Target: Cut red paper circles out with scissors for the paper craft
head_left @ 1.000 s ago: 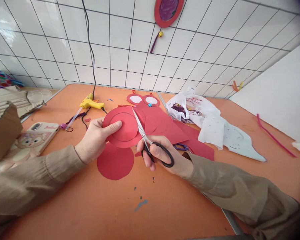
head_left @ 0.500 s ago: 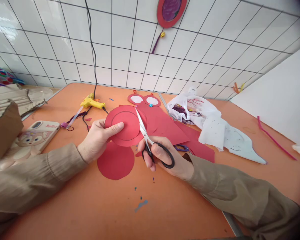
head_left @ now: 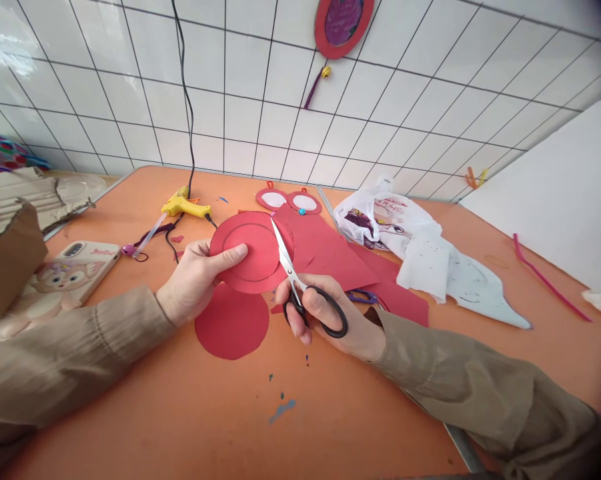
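Between thumb and fingers, my left hand (head_left: 197, 273) pinches a red paper disc (head_left: 245, 275) by its left side. A smaller circle is drawn inside the disc's edge. My right hand (head_left: 330, 310) grips black-handled scissors (head_left: 289, 267) through the loops, with the blades pointing up and lying across the disc's right part. Whether the blades are cutting into the paper I cannot tell. Just below, a second red paper circle (head_left: 231, 327) lies flat on the table, partly covered at its top. Red paper sheets (head_left: 330, 253) spread behind the scissors.
A yellow glue gun (head_left: 186, 205) with a cord lies at the back left, near a phone (head_left: 75, 273) and cardboard (head_left: 15, 247). Two red-rimmed ovals (head_left: 289, 200) rest by the wall. Purple-handled scissors (head_left: 361, 297), a white plastic bag (head_left: 390, 213) and a magenta pipe cleaner (head_left: 550, 279) are on the right.
Almost nothing differs. Both hands, the disc and the scissors keep nearly the same place; the view has shifted very slightly.
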The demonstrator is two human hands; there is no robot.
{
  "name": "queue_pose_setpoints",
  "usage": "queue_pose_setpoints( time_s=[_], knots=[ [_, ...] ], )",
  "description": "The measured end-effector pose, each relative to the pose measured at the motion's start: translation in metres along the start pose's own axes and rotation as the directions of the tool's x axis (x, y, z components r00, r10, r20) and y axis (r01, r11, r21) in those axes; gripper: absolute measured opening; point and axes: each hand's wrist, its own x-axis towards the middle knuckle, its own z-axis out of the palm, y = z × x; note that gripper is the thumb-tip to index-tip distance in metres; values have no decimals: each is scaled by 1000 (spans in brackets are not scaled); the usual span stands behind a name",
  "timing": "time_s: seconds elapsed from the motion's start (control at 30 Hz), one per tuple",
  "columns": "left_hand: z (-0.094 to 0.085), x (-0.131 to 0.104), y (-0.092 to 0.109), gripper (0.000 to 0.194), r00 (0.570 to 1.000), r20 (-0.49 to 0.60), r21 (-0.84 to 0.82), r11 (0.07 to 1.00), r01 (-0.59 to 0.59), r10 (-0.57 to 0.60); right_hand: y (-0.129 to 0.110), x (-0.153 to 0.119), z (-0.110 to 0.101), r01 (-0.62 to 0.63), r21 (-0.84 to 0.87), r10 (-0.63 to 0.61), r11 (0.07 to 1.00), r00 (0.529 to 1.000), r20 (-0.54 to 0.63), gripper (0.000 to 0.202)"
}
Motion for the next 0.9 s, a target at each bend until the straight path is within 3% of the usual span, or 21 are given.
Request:
queue_pose_setpoints(
  time_s=[0.7,0.9],
  knots=[
    [-1,0,2,10,1000,-16,-53,999,-5,4,5,0,0,8,26,-8,1000,1000,14,54],
    [2,-1,9,18,1000,-15,-43,999,-20,20,10,1,0,14,2,-14,1000,998,53,52]
  ],
)
